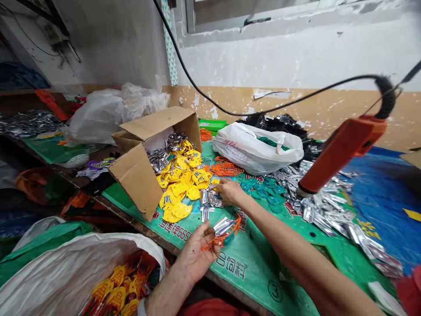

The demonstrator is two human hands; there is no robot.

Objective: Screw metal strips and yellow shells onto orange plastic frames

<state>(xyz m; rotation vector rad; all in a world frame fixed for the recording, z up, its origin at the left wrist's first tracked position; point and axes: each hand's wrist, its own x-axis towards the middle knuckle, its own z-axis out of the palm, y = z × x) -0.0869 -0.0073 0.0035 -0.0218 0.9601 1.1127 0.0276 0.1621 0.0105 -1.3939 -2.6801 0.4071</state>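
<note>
Close by table edge (235,290), left hand (198,253) holds orange piece (217,242).

Room above green sheet (259,256), orange tool (344,153) at right

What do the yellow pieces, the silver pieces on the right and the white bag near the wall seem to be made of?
Yellow pieces: probably moulded plastic; thin, evenly coloured, slightly glossy. Silver pieces: metal or metallic-coated; bright, mirror-like glints, though shine alone can't settle which. White bag: likely thin plastic film, soft sheen, creased and slumped.
</note>
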